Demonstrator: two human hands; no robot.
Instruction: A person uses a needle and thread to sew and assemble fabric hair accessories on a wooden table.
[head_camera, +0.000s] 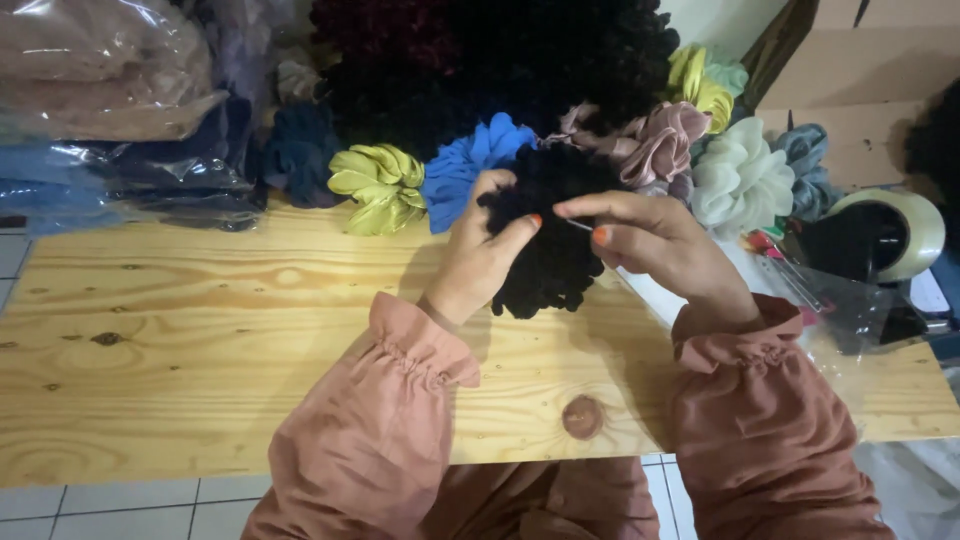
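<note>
Pine bench (200, 330) carried a row of scrunchies along its far edge: yellow-green scrunchie (378, 187), blue scrunchie (462, 165), pink scrunchie (655, 140), white scrunchie (740, 180). Dark scrunchie heap (480, 60) sat behind them. Bagged fabric stack (100, 110) occupied the far left corner; tape dispenser (880, 235) near the right edge.

Clear plastic bags (110, 90) – folded fabric, perhaps – stacked top left.

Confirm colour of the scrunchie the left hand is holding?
Black. The scrunchie, gripped by the left hand, shows best in the head view.
</note>
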